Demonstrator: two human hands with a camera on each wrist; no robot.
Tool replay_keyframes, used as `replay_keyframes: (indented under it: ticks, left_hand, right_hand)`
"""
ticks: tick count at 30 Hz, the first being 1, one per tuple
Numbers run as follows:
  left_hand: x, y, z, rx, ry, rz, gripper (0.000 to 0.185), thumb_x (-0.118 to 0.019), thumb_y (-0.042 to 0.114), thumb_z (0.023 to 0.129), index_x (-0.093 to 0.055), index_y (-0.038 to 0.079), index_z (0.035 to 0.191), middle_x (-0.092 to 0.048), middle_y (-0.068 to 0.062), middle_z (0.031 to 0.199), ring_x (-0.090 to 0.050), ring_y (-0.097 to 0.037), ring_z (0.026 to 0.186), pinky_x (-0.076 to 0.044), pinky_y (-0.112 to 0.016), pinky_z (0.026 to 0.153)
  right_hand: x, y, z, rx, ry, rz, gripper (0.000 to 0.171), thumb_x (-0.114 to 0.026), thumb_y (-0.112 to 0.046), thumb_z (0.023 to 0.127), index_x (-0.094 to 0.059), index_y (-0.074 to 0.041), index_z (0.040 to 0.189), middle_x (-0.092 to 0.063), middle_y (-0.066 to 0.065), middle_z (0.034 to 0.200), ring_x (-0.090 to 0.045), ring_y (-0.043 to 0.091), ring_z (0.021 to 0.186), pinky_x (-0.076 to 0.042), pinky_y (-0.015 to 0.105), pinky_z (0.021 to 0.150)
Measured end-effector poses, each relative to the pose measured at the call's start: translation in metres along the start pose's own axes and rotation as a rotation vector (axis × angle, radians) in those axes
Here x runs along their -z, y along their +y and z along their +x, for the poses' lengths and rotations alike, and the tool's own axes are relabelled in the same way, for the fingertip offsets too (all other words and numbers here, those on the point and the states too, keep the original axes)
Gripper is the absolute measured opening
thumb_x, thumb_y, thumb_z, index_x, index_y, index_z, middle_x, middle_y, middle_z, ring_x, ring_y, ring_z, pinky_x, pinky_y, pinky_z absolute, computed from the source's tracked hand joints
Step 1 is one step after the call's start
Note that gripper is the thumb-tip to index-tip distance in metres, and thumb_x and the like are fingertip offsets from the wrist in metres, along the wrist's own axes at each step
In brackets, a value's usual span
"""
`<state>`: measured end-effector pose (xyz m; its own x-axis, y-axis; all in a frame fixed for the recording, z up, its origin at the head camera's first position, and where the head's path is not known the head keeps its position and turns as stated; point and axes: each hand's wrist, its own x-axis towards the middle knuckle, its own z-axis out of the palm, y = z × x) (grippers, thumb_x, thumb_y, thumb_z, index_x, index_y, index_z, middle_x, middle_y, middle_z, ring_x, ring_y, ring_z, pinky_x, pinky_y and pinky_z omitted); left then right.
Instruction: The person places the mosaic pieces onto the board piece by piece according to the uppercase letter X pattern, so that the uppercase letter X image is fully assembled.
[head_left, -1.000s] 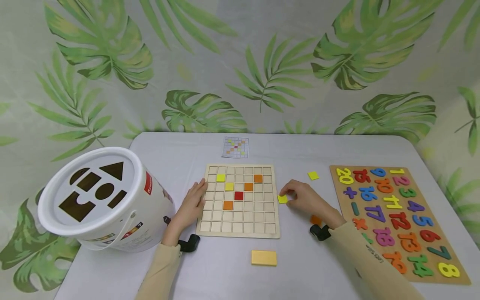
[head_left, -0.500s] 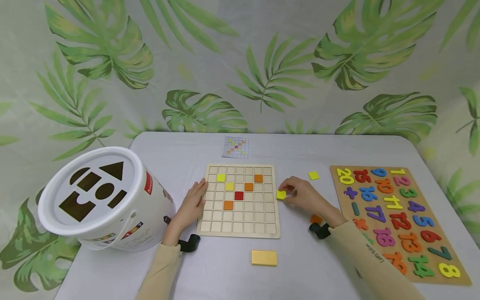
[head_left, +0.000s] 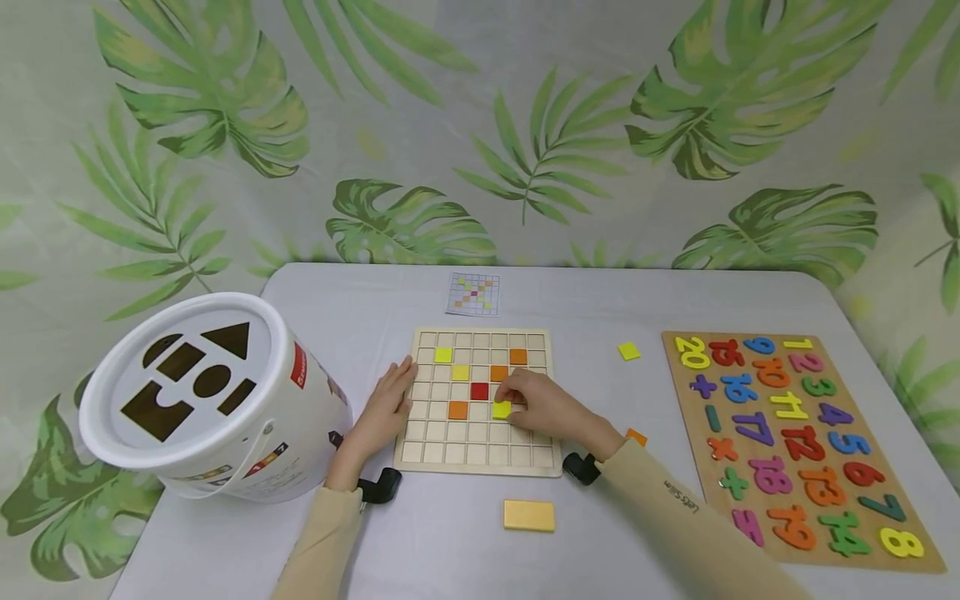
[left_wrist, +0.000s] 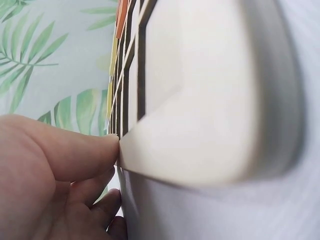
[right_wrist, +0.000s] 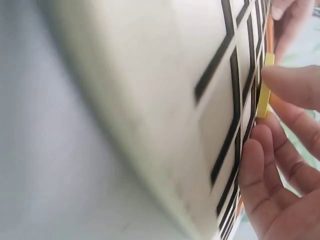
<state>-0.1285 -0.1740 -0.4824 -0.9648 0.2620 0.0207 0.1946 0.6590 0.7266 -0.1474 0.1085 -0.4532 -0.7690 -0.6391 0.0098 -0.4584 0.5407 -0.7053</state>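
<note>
Near the centre of the head view, a wooden grid board [head_left: 467, 454] lies flat on a white-covered surface [head_left: 427, 558]. The right hand [head_left: 543, 406] reaches over it from the right, its thumb and fingers pinching a yellow tile [head_left: 502, 411] just below and to the right of a red tile [head_left: 480, 391]. From the right wrist, the thumb presses against the tile close to the grid; whether it is seated in a square cannot be told. The left hand [head_left: 385, 406] holds nothing in its grasp; its fingers lie extended along the board's left edge, touching it.

Two more yellow tiles [head_left: 444, 355] sit upper left of the red one, two orange tiles [head_left: 518, 357] upper right, and a single orange tile [head_left: 457, 410] lower left. Above the board lies a small printed card [head_left: 473, 294]; below it, a yellow block [head_left: 528, 515]. To the right are a loose yellow tile [head_left: 629, 351] and a loose orange tile [head_left: 637, 437] partly hidden by the right sleeve [head_left: 675, 500]. A number board [head_left: 888, 485] fills the right side, and a white bucket [head_left: 307, 425] with shaped holes in its top stands at left.
</note>
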Motion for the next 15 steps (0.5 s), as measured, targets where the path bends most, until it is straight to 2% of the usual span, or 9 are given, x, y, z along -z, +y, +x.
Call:
replay_keyframes:
  ticks: [9,15]
  left_hand:
    - [-0.0007,-0.0018,-0.0001,0.001,-0.001,0.003,0.054,-0.047,-0.01,0.091,-0.031,-0.011,0.143,-0.02,-0.022,0.154,-0.009,-0.042,0.141,-0.007,-0.053,0.113]
    - [-0.0008,-0.0012,0.0001,-0.003,0.0,0.006,0.055,-0.047,-0.01,0.091,-0.031,-0.012,0.143,-0.02,-0.023,0.154,-0.01,-0.042,0.141,-0.008,-0.053,0.113]
  right_hand:
    - [-0.006,-0.0076,0.0062,-0.026,-0.016,-0.09,0.023,-0.065,0.007,0.075,-0.064,-0.005,0.095,-0.055,0.001,0.087,-0.048,0.016,0.081,-0.045,0.027,0.072]
    - [-0.0035,-0.007,0.0044,-0.011,-0.035,-0.089,0.023,-0.068,0.004,0.078,-0.065,-0.005,0.099,-0.056,0.001,0.09,-0.049,0.017,0.083,-0.046,0.027,0.074]
